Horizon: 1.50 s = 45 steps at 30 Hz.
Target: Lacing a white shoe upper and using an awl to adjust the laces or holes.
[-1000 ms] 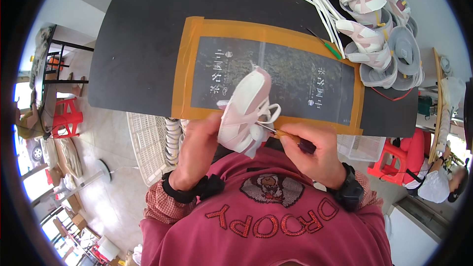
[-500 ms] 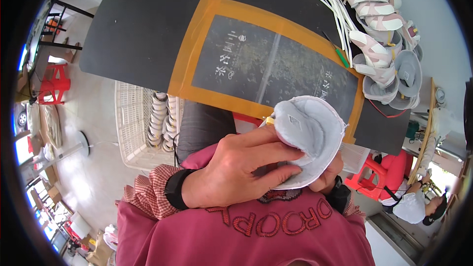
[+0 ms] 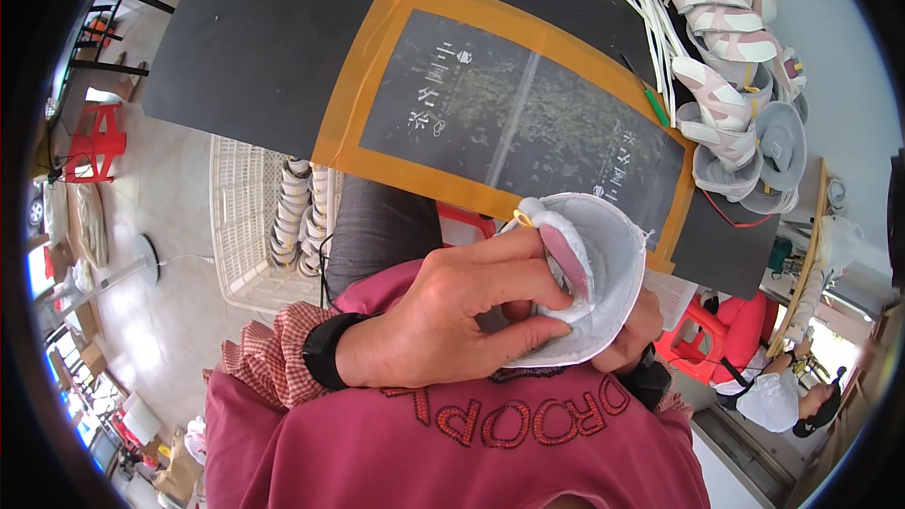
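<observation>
Left hand (image 3: 452, 320) grips a white shoe upper (image 3: 594, 273) close to the chest, fingers pinching its fluffy collar, while the right hand (image 3: 636, 325) cups it from beneath. Beyond, the dark bench (image 3: 273, 47) carries an orange-edged cutting mat (image 3: 500, 113) and stacked uppers (image 3: 726, 85).

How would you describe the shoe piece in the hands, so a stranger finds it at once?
Start at the black table with the orange-framed mat. Just below its near edge, the left hand and right hand hold a white shoe piece. Unlike the shoes stacked at far right, it is off the table, fluffy lining showing.
</observation>
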Motion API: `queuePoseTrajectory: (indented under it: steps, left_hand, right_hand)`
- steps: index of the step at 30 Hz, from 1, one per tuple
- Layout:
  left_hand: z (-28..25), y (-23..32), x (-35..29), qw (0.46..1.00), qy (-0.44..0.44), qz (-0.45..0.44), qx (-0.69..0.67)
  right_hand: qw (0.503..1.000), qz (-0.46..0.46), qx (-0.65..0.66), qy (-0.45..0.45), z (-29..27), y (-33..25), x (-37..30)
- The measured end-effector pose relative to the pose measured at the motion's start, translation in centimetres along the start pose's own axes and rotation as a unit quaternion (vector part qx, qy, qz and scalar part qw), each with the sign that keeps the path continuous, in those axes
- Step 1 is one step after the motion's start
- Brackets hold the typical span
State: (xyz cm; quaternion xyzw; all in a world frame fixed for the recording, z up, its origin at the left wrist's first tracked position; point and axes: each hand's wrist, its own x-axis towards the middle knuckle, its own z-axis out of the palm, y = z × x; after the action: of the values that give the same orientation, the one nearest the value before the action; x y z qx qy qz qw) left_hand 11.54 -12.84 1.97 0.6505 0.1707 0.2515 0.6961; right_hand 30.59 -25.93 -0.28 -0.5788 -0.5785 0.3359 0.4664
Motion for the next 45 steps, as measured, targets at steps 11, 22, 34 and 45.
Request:
queuePoseTrajectory:
  steps: [11,22,34,45]
  left_hand:
    - [-0.5,-0.3,0.0,0.999,-0.024,0.003,0.031]
    - [-0.7,-0.4,-0.1,0.999,-0.023,0.000,0.024]
    - [-0.5,-1.8,-0.9,0.987,-0.056,-0.114,-0.098]
    - [-2.2,-3.6,-1.2,0.960,0.110,-0.174,-0.191]
  right_hand:
    - [0.752,0.432,0.497,-0.042,0.2,-2.4,0.0]
    - [0.971,-0.113,-0.209,0.024,1.0,-2.0,0.8]
    - [0.911,0.263,0.294,-0.122,0.4,-1.7,1.5]
    - [0.987,0.037,-0.155,-0.001,3.0,-3.6,3.9]
